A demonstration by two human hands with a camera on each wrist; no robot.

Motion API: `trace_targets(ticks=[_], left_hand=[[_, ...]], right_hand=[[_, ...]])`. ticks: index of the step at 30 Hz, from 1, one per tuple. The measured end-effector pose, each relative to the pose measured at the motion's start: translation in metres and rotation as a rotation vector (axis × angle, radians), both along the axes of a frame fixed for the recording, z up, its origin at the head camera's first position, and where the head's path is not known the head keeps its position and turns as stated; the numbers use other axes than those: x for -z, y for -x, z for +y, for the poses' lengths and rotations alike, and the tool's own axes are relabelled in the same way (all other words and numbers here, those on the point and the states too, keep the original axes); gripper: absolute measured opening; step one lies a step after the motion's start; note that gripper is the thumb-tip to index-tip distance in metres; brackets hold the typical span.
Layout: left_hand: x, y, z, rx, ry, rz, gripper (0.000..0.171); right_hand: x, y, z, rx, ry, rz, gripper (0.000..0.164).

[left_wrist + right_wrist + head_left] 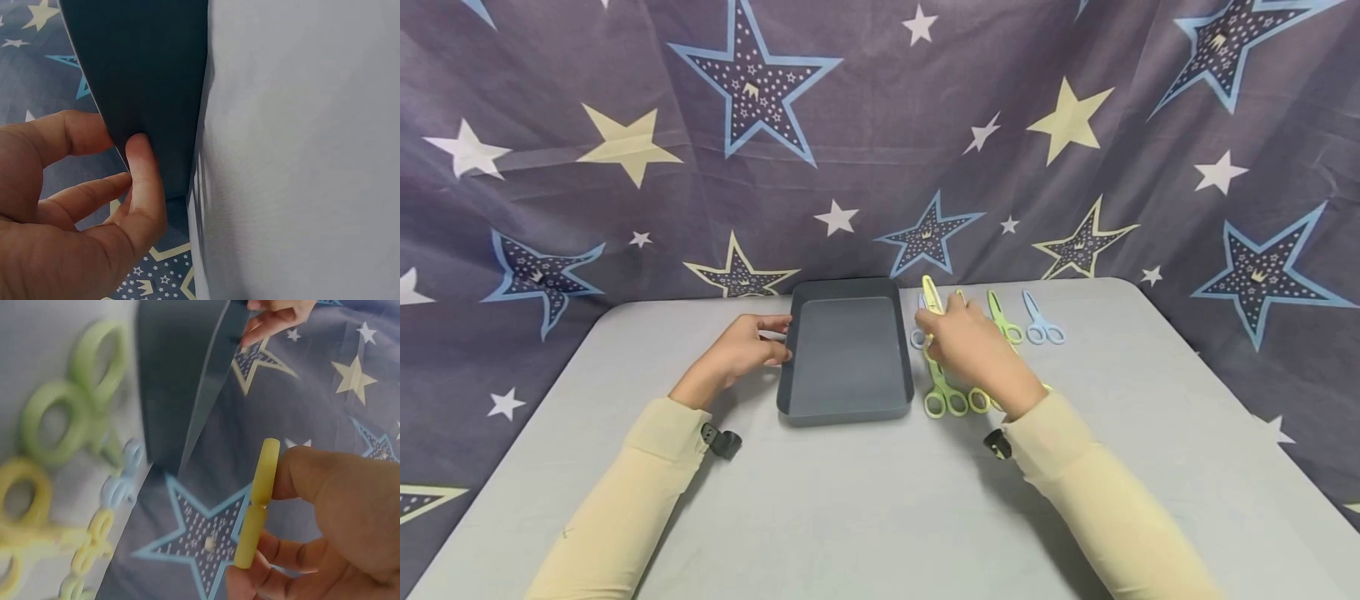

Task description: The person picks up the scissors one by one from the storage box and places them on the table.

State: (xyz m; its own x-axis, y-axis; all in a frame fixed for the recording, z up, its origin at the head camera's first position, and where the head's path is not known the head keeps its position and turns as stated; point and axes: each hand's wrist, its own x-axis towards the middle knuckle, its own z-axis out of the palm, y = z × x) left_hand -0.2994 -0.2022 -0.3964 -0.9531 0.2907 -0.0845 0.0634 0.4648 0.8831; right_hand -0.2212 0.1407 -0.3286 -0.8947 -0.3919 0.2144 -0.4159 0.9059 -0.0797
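My left hand point(741, 346) is at the left side of a dark grey rectangular tray point(848, 417). In the left wrist view its fingers point(145, 169) pinch the rim, one against the outer wall and another reaching over the edge. My right hand point(973, 346) grips a pair of yellow scissors point(931, 293) by the handles, raised just right of the tray, blades pointing away. In the right wrist view those handles point(265, 472) appear edge-on between thumb and fingers. Under and around this hand lie green scissors point(945, 393) and yellow scissors point(979, 402), partly covered by it.
Blue scissors point(1039, 323) and more green scissors point(1006, 323) lie at the back right. Another blue pair point(917, 336) is partly hidden beside the tray. A star-patterned curtain point(865, 125) rises behind the pale table point(850, 517). The tray's visible floor is bare.
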Motion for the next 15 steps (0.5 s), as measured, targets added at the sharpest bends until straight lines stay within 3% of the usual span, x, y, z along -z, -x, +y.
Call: trace_targets(ticks=[15], left_hand=[[-0.001,-0.001,0.000,0.001,-0.008,-0.005,0.071]], right_hand=[[0.018,-0.005,0.074,0.088,-0.058,-0.025,0.015]])
